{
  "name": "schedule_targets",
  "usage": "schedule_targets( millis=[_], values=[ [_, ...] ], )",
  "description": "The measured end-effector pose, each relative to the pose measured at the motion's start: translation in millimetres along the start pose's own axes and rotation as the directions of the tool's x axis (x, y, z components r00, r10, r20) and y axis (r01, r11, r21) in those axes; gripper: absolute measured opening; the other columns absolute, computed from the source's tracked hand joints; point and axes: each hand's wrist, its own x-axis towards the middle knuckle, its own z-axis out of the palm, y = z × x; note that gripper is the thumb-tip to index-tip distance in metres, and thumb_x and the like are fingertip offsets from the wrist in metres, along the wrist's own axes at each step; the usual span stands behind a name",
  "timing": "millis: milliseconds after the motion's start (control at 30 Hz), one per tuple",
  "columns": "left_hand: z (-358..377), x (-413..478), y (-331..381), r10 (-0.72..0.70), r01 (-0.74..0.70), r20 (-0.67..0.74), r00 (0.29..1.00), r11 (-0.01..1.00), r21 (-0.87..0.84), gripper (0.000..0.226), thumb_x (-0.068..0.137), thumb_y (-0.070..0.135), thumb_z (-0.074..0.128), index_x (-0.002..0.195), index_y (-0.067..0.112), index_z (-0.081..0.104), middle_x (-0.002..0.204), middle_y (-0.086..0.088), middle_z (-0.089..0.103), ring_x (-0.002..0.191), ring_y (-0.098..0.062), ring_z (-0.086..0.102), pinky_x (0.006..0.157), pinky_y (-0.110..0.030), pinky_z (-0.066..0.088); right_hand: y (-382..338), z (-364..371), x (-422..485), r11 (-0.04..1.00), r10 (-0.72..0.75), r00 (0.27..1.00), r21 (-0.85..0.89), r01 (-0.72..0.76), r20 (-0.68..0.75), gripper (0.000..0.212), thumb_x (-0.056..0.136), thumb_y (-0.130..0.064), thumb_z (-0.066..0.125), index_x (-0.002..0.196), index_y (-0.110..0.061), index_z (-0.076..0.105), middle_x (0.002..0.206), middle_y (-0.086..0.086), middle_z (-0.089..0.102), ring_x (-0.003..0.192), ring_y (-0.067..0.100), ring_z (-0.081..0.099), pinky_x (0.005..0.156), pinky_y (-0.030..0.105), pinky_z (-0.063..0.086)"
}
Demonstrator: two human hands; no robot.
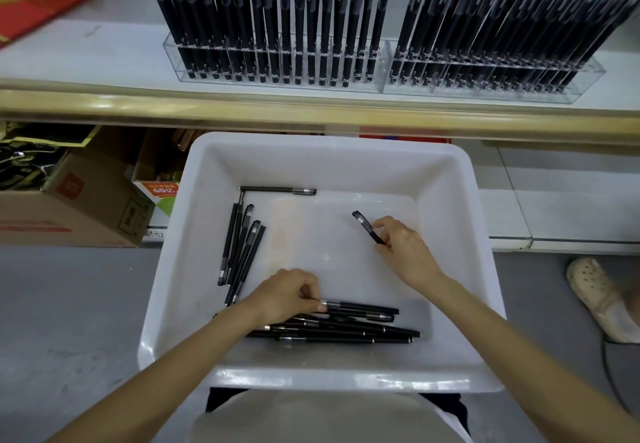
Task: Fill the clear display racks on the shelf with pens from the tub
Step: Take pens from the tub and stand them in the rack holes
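Fingers (383, 223) on two pens (363, 224), maybe three

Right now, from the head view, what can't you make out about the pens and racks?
Right rack: motion blur smears its pens; free slots uncountable.
Left rack: pen tops cut off by the top edge.
Pen pile: overlap and the left hand hide its count.
Single pen: lower end hidden inside the right hand.

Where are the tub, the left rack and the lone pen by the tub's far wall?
tub (346, 378): head view, near rim.
left rack (173, 56): head view, its left end wall.
lone pen (270, 189): head view, mid barrel.
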Motion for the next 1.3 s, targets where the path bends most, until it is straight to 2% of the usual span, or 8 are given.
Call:
schedule_targets(
  millis=[167,300,467,633,833,1000,1133,1300],
  values=[
    [-20,2,5,-0.017,-0.048,-0.168,0.986,0.925,-0.377,0.009,0.079,0.011,0.076,0.074,0.014,0.069,0.075,0.000,0.072,0.075,-0.006,0.064,0.077,-0.023,0.052,-9,-11,2,0.982,-0.031,1.000,0.185,0.031,-0.003,0.066,0.088,-0.001,0.061,0.143,-0.026,0.034,0.095,0.002,0.052,0.082,0.020,0.058,0.080,0.031,0.053],
    [-47,0,22,-0.099,-0.071,-0.243,0.965,0.793,-0.605,0.020,0.085,0.012,0.069,0.096,-0.004,0.066,0.094,-0.009,0.074,0.086,-0.011,0.068,0.072,-0.020,0.054,-28,-30,3,0.882,-0.023,0.997,0.470,-0.017,0.079,0.075,0.088,0.003,0.061,0.144,-0.036,0.030,0.095,0.005,0.053,0.084,0.022,0.065,0.076,0.020,0.054],
    [-77,-2,51,-0.102,-0.179,-0.336,0.936,0.686,-0.706,0.018,0.091,0.014,0.061,0.099,-0.002,0.062,0.097,-0.015,0.073,0.090,-0.023,0.071,0.080,-0.032,0.058,-44,-48,2,0.685,-0.071,0.989,0.727,-0.044,0.126,0.052,0.087,0.003,0.063,0.131,-0.022,0.054,0.104,0.009,0.067,0.098,0.017,0.066,0.094,0.025,0.050],
    [-101,0,79,-0.077,-0.267,-0.408,0.910,0.645,-0.717,0.014,0.089,0.008,0.063,0.099,-0.001,0.064,0.095,-0.018,0.072,0.083,-0.022,0.071,0.069,-0.029,0.059,-58,-60,12,0.479,-0.020,0.998,0.877,-0.047,0.065,0.026,0.096,-0.002,0.049,0.112,-0.016,0.063,0.088,0.009,0.070,0.079,0.013,0.062,0.073,0.021,0.049],
    [-120,4,103,-0.032,-0.323,-0.442,0.897,0.634,-0.702,0.014,0.085,0.002,0.065,0.098,-0.001,0.067,0.089,-0.017,0.073,0.077,-0.019,0.072,0.066,-0.025,0.058,-69,-81,24,0.440,0.031,0.999,0.898,0.015,-0.032,0.021,0.098,-0.011,0.049,0.108,-0.012,0.067,0.080,0.003,0.068,0.069,0.009,0.055,0.065,0.017,0.045],
    [-141,5,121,0.031,-0.382,-0.472,0.881,0.634,-0.672,0.015,0.082,-0.002,0.067,0.096,0.003,0.069,0.089,-0.015,0.074,0.084,-0.021,0.072,0.074,-0.027,0.059,-87,-116,38,0.395,-0.022,0.994,0.913,0.103,-0.103,0.011,0.091,-0.001,0.057,0.102,0.000,0.062,0.086,0.010,0.074,0.083,0.018,0.069,0.080,0.023,0.052],
    [-164,4,138,0.039,-0.425,-0.521,0.852,0.631,-0.648,0.018,0.080,0.001,0.069,0.099,0.002,0.069,0.092,-0.014,0.074,0.086,-0.022,0.072,0.072,-0.023,0.057,-107,-147,48,0.480,-0.078,0.982,0.857,0.187,-0.170,0.016,0.084,-0.008,0.068,0.097,-0.006,0.060,0.094,0.010,0.074,0.096,0.020,0.070,0.094,0.029,0.048],
    [-189,3,157,0.097,-0.431,-0.528,0.844,0.709,-0.558,0.017,0.083,0.009,0.068,0.097,0.000,0.072,0.095,-0.010,0.074,0.090,-0.019,0.072,0.082,-0.024,0.056,-131,-178,66,0.642,-0.142,0.961,0.716,0.273,-0.239,0.020,0.085,-0.009,0.069,0.100,-0.001,0.058,0.096,0.007,0.074,0.095,0.009,0.069,0.083,0.018,0.049]
  ],
)
